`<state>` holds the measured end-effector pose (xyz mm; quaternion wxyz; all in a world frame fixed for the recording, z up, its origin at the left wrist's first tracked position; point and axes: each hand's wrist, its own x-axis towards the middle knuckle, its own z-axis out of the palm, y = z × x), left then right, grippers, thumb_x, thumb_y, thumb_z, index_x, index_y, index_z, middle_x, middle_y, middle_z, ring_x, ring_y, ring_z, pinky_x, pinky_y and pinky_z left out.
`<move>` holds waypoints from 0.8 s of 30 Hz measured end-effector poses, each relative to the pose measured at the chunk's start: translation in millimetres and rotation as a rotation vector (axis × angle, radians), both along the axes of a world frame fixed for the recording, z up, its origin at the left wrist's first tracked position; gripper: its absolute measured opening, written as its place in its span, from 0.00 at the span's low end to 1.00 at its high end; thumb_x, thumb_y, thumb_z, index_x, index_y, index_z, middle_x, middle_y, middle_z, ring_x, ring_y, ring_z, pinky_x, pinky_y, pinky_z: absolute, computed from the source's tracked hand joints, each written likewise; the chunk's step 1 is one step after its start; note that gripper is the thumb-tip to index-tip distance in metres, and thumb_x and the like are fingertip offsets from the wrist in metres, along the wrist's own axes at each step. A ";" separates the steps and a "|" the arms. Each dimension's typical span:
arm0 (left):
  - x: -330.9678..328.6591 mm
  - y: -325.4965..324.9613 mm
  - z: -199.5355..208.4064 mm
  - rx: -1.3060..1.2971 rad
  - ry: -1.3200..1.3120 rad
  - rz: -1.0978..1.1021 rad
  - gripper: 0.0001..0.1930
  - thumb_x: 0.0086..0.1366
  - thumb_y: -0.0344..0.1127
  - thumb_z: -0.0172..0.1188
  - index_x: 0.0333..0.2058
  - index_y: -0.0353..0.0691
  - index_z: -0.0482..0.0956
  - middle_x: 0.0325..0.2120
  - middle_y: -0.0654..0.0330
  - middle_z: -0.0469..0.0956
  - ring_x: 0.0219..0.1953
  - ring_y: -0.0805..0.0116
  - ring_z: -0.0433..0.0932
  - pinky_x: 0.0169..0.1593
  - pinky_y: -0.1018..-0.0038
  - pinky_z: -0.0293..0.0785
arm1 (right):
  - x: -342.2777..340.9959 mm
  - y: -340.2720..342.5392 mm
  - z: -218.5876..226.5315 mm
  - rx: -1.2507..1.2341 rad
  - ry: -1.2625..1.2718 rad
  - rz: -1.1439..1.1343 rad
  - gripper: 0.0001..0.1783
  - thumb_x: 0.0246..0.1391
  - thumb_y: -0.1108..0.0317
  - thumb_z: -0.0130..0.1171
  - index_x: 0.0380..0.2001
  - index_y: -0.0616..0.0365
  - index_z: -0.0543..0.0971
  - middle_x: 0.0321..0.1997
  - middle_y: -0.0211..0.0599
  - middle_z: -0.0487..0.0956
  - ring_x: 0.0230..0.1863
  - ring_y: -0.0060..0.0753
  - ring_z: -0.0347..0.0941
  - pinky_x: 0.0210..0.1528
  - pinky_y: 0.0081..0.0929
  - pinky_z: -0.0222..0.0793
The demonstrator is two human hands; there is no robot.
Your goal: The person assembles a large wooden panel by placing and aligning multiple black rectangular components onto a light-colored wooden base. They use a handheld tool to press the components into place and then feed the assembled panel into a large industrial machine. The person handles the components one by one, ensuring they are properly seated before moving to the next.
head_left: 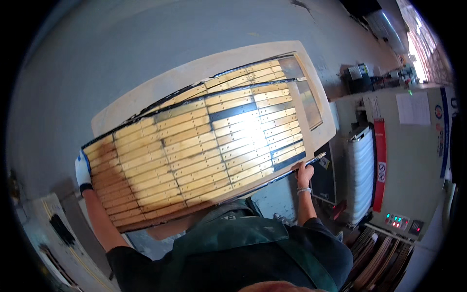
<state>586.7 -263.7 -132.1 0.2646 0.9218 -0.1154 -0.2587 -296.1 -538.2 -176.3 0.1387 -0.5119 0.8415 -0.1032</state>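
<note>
Both grips (pixel 83 171) (pixel 304 175) on board edges (pixel 302 117), floor (pixel 146 44) beyond

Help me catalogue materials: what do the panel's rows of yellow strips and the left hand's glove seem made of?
Yellow strips: perhaps metal or lacquered wood, glossy, judging by the bright glare.
Glove: probably fabric, matte white, judging by its soft, unshiny look.

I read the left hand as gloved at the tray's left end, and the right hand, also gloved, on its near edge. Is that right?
Not quite: the head view shows the right hand bare, with a bracelet. It is on the near edge of the tray; the gloved left hand is at its left end.
</note>
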 end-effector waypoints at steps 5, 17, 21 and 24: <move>-23.3 -9.1 -0.4 -0.064 0.001 0.060 0.33 0.73 0.58 0.38 0.49 0.30 0.77 0.44 0.50 0.80 0.46 0.58 0.78 0.51 0.66 0.70 | 29.1 26.9 -9.5 -0.003 -1.153 -0.500 0.35 0.59 0.35 0.50 0.48 0.60 0.72 0.43 0.41 0.79 0.44 0.45 0.77 0.49 0.55 0.72; -24.2 1.9 -19.2 0.084 -0.146 -0.082 0.39 0.71 0.63 0.37 0.50 0.26 0.75 0.46 0.39 0.78 0.51 0.45 0.75 0.56 0.60 0.66 | 109.4 12.8 53.6 -0.396 -1.704 -0.320 0.26 0.64 0.48 0.51 0.54 0.57 0.73 0.52 0.36 0.79 0.50 0.37 0.77 0.54 0.36 0.74; 0.7 30.9 -46.0 -0.090 -0.012 -0.172 0.38 0.72 0.61 0.37 0.51 0.25 0.74 0.48 0.42 0.78 0.49 0.49 0.78 0.54 0.62 0.70 | 100.5 17.0 59.4 -0.487 -1.758 -0.338 0.18 0.63 0.58 0.57 0.50 0.59 0.75 0.48 0.36 0.80 0.46 0.35 0.78 0.52 0.34 0.77; 40.8 76.7 -65.0 0.121 -0.349 -0.285 0.39 0.72 0.62 0.35 0.53 0.23 0.73 0.50 0.42 0.77 0.50 0.50 0.77 0.55 0.64 0.70 | 112.7 15.2 47.3 -0.539 -1.831 -0.407 0.16 0.62 0.65 0.57 0.50 0.63 0.74 0.48 0.40 0.80 0.49 0.35 0.77 0.56 0.35 0.75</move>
